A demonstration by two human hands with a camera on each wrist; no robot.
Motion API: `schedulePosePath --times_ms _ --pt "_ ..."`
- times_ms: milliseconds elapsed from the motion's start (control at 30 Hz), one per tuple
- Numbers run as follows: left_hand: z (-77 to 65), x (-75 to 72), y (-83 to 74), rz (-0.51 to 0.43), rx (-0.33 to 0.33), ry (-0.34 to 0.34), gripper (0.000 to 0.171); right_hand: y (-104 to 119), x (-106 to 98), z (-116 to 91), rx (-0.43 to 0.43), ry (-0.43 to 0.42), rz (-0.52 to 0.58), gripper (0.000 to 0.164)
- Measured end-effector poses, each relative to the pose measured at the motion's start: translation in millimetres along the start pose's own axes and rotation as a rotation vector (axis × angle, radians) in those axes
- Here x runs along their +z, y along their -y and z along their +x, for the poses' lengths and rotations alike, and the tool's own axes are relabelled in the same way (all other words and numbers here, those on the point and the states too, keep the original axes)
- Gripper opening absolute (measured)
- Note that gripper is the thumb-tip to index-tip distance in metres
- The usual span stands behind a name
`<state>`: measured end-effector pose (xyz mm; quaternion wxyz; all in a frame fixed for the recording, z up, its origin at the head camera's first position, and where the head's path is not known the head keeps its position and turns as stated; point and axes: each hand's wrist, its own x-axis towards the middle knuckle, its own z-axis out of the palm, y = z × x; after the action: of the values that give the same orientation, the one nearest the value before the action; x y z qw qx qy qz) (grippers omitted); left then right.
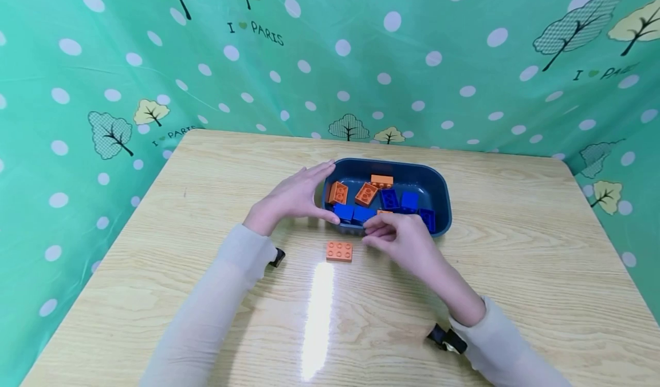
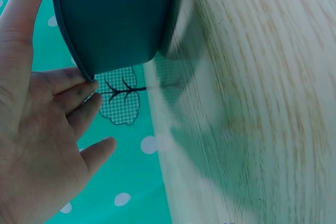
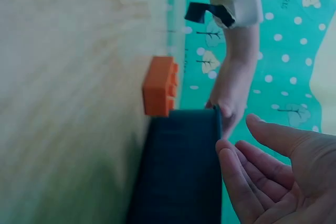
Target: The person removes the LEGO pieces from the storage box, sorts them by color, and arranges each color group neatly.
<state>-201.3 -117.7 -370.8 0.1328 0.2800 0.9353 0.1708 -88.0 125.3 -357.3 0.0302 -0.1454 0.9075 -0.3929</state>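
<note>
A dark blue plastic tub (image 1: pixel 438 175) holds several orange and blue toy building bricks. My left hand (image 1: pixel 296 195) is spread at its left end, thumb by the front rim and fingers by the back. In the left wrist view, fingertips of the left hand (image 2: pixel 47 114) meet the tub's rim. At the front rim is my right hand (image 1: pixel 404 241), its fingertips right at the edge. The right wrist view has the right hand (image 3: pixel 278 171) with thumb apart from the fingers and nothing between them. An orange brick (image 1: pixel 339 252) lies studs up on the table before the tub.
The wooden table (image 1: pixel 515 249) reaches back to a green dotted curtain (image 1: pixel 330 60). Inside the tub are an orange brick (image 1: pixel 366 194) near the middle and a blue brick (image 1: pixel 409 202) to its right. Black straps (image 1: pixel 446 339) hang by both sleeves.
</note>
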Motion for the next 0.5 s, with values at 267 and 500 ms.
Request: schedulePosePath --times_ms 267,500 --pt "0.2 0.0 0.7 -0.005 -0.003 0.004 0.130 -7 -19 18 0.008 -0.105 0.023 0.020" --pt "0.0 0.4 0.9 -0.006 -0.003 0.010 0.130 -22 -27 32 0.012 -0.159 0.044 0.021"
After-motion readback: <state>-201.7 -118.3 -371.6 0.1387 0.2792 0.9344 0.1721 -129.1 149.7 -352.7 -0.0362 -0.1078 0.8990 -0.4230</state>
